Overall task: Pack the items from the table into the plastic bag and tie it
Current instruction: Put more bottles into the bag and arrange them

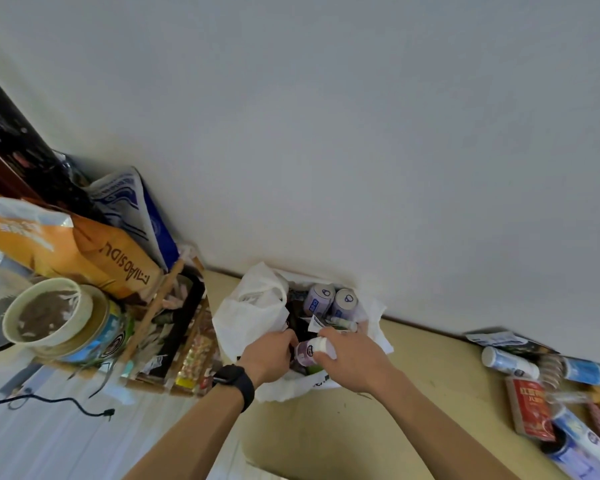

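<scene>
At lower centre of the frame, I am watching the plastic bag [250, 320]: the left hand [269, 355] is gripping its rim, a small bottle [314, 349] is hanging over the mouth (cans [321, 299] inside), the right hand [352, 358] gripping it; a sagging rim, I judge, is risking a miss.

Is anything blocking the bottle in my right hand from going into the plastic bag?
Nothing visible does. The right hand holds the bottle at the mouth of the plastic bag, which the left hand holds open; two cans sit farther back inside.
</scene>
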`<state>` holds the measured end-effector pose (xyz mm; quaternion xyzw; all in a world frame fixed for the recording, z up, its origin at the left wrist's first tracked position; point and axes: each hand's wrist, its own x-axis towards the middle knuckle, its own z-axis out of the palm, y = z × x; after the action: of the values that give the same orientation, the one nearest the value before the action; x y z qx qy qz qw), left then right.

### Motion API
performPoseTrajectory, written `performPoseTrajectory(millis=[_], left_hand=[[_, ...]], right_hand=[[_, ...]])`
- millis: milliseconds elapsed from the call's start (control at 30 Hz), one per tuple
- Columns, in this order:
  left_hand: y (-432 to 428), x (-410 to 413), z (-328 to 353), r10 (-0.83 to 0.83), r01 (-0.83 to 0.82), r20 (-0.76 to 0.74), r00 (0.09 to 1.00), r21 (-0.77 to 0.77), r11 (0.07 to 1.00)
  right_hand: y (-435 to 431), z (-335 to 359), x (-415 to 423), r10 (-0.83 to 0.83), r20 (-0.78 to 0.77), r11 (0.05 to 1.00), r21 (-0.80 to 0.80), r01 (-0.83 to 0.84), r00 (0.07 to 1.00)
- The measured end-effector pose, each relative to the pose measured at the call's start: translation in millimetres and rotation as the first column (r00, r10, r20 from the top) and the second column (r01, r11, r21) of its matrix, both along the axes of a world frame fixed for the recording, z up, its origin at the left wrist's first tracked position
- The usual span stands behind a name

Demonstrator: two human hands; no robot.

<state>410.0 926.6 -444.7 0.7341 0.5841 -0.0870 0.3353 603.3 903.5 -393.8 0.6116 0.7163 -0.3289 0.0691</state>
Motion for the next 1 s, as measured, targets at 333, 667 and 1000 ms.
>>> performPoseTrajectory(millis=[333, 667, 1000], left_hand=[[-27.6, -30.5, 19.0, -0.314, 0.309, -0.231, 0.921, -0.059, 0.949], [-25.9, -31.8, 34.0, -0.35, 0.387, -0.29, 0.891, 0.079, 0.919], [-30.4, 27.9, 32.9, -0.252, 0.252, 0.002, 0.968, -0.058, 0.966]], right_hand=[[-8.2, -24.8, 7.9, 0.08, 0.166, 0.995, 0.041, -0.088, 0.983], [-26.9, -47.2, 18.5, 0.235, 0.167, 0.972, -0.057, -0.229, 0.957], [-62.2, -34.1, 63.9, 0.003, -0.01, 0.968, 0.252, -0.001, 1.0]])
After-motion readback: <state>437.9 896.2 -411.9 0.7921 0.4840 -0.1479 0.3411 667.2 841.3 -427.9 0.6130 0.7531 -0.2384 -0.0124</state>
